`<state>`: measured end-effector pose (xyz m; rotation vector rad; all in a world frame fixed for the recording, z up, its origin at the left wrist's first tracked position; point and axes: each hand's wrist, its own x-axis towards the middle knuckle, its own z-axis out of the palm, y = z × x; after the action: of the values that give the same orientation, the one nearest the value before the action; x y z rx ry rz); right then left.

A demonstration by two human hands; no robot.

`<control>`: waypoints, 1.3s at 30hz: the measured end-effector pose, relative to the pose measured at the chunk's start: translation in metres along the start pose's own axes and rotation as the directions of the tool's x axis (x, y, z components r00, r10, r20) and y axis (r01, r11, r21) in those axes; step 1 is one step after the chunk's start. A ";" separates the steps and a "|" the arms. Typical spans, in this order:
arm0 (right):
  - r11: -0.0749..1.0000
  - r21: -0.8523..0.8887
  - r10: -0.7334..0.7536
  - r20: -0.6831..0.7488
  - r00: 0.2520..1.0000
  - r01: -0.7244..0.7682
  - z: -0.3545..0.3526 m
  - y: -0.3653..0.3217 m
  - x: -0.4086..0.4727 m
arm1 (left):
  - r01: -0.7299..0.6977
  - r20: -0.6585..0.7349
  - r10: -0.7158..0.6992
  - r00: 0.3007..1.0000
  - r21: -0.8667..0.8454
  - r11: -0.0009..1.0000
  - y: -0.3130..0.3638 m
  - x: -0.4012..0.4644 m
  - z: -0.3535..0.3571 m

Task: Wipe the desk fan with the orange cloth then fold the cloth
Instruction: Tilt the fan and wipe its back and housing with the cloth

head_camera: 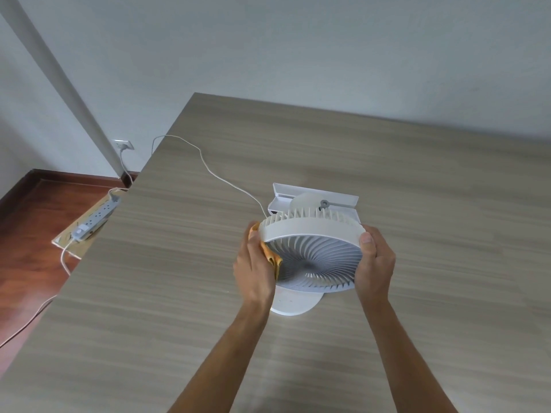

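Note:
A white desk fan [313,251] stands on its round base in the middle of the wooden desk [417,174], its grille tilted toward me. My left hand [255,266] holds the bunched orange cloth [272,257] against the left rim of the fan head; most of the cloth is hidden under my palm. My right hand [374,263] grips the right rim, with the thumb on the outer band.
A white tray-like stand [316,198] lies just behind the fan. A thin white cord [208,171] runs from the fan over the desk's left edge to a power strip [97,219] on the floor. A wall socket [122,144] is beyond it.

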<state>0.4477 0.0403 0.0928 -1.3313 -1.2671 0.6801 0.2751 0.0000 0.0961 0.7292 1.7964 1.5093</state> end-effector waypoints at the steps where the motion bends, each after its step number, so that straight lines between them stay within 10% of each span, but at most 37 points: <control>1: 1.000 -0.002 -0.002 0.002 1.000 0.002 0.000 0.000 0.000 | -0.045 -0.005 0.045 0.999 0.060 0.997 0.003 -0.001 0.001; 12: 0.999 0.003 0.037 -0.008 0.999 -0.037 -0.002 -0.001 -0.001 | -0.594 0.194 0.593 0.782 0.521 0.613 0.043 -0.010 0.029; 25: 0.978 -0.204 0.069 0.102 0.992 -0.047 -0.005 0.017 0.002 | -0.780 0.573 0.653 0.495 0.625 0.043 0.047 -0.037 0.077; 31: 0.998 -0.054 -0.008 0.028 1.000 0.010 0.004 -0.007 -0.007 | -0.811 0.470 0.741 0.480 0.559 0.171 0.054 -0.013 0.049; 39: 0.996 -0.073 0.051 0.008 0.999 -0.050 0.005 -0.008 -0.004 | -0.618 0.280 0.551 0.786 0.366 0.696 0.046 0.019 0.005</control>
<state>0.4403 0.0368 0.0978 -1.4254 -1.2802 0.6816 0.2673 0.0255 0.1381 1.7445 1.9031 1.3568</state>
